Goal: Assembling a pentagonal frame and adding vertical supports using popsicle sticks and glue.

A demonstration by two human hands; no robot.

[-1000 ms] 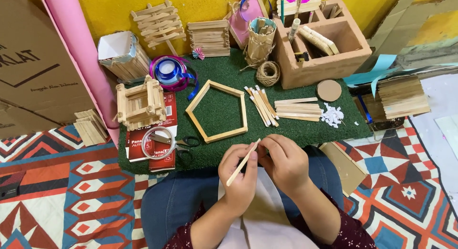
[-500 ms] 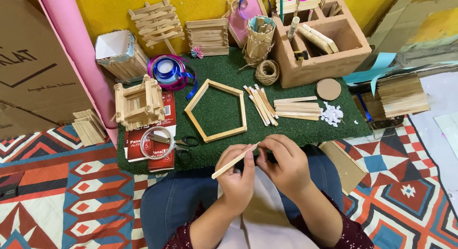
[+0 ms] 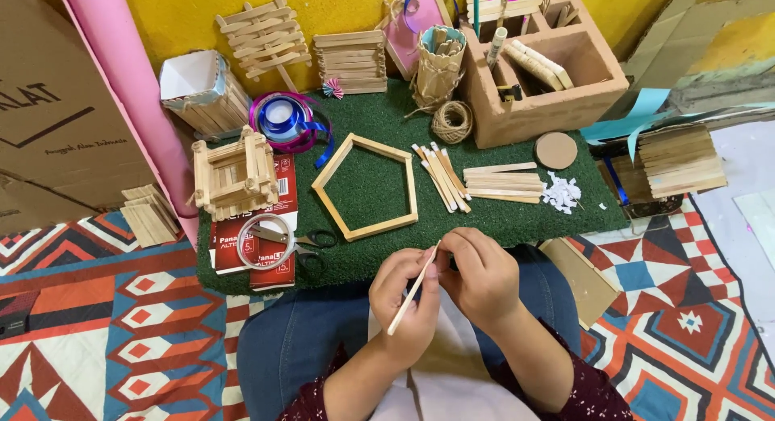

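While the person sits at the near edge of a green mat [image 3: 484, 219], both hands meet over the lap, just short of the mat's front border. Left hand [image 3: 406, 296]: fingers curled closed around a thin wooden stick [image 3: 413, 289], which runs diagonally from lower left to upper right, its lower end jutting free below the palm and its upper end rising between the two hands. Right hand [image 3: 483, 274]: fingers bent inward and closed toward the stick's upper tip, touching or almost touching it; the exact contact is hidden by the knuckles. On the mat beyond the hands lies a pentagonal frame of sticks [image 3: 367, 186], flat and well apart from the fingers. To its right, a loose bundle of sticks [image 3: 440, 175] and a neat row of flat sticks [image 3: 502, 184], with white paper scraps [image 3: 560, 194] beside them. Left of the frame stands a small stick-built box [image 3: 232, 177]; near it a roll of clear tape [image 3: 262, 242] rests over scissors [image 3: 311, 242]. Further back: a twine ball [image 3: 452, 121], a blue ribbon spool [image 3: 282, 117], and a hollow clay block [image 3: 549, 74] holding tools.
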